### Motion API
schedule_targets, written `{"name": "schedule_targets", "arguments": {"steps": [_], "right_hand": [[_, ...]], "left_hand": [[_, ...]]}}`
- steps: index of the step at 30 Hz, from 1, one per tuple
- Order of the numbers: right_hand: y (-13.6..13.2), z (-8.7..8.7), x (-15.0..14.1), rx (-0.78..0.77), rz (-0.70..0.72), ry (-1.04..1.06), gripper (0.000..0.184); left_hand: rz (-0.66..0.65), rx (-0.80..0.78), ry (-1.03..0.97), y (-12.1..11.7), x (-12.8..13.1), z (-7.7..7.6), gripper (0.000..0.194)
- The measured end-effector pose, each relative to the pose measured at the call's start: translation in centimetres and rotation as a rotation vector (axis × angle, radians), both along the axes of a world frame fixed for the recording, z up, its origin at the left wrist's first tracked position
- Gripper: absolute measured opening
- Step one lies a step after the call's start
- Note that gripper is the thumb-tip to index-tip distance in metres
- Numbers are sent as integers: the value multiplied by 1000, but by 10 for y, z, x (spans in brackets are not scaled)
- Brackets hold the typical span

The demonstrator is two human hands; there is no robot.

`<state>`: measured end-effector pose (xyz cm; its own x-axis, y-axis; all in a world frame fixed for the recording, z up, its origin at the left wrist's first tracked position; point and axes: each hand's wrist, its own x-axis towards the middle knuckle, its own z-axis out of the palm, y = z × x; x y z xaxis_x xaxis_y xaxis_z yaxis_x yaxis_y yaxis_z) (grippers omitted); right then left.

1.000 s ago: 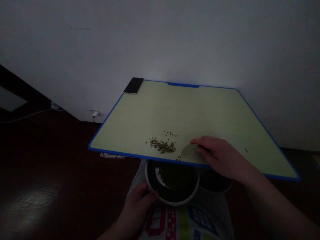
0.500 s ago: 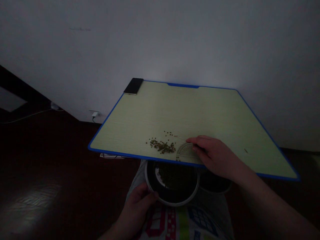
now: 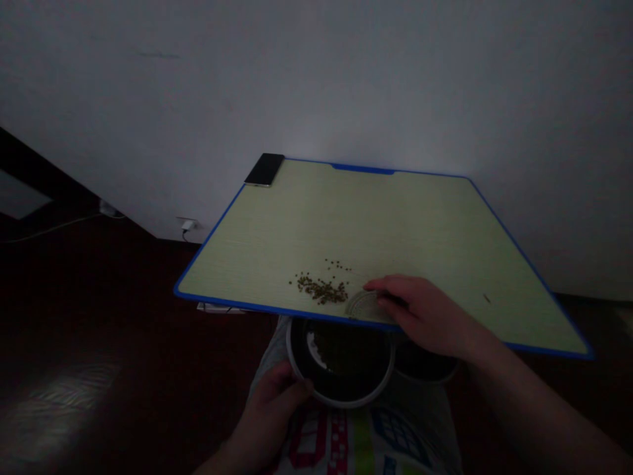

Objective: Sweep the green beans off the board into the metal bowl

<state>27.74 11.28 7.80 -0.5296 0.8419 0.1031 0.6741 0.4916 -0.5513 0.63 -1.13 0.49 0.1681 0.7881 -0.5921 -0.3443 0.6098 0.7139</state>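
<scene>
Left hand (image 3: 271, 399) clamps your bowl (image 3: 346, 404) by its left rim, below the table (image 3: 395, 224). Seeds (image 3: 323, 291): on table, near edge, just left of your protractor (image 3: 363, 305); right hand (image 3: 425, 316), nearer, pinches it, straight side roughly along edge. Seeds small, greenish-brown, loose; protractor clear, half-round.

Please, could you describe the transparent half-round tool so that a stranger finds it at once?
Find the pale-green tabletop with a blue rim. Near its front edge, the bare right hand holds a flat, clear, half-round protractor. Its curved, see-through shape sets it apart from the small greenish-brown grains beside it.
</scene>
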Motion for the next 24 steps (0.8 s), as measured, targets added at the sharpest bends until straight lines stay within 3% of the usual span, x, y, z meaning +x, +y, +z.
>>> {"name": "schedule_targets", "arguments": {"steps": [7, 17, 24], "right_hand": [[-7, -2, 6, 1, -10, 14, 35], [-7, -2, 2, 158, -154, -45, 36], [-19, -2, -14, 147, -88, -14, 37]], "left_hand": [[-5, -4, 10, 1, -2, 0, 21], [-24, -2, -39, -5, -5, -2, 19], [-27, 5, -51, -4, -7, 1, 18]]}}
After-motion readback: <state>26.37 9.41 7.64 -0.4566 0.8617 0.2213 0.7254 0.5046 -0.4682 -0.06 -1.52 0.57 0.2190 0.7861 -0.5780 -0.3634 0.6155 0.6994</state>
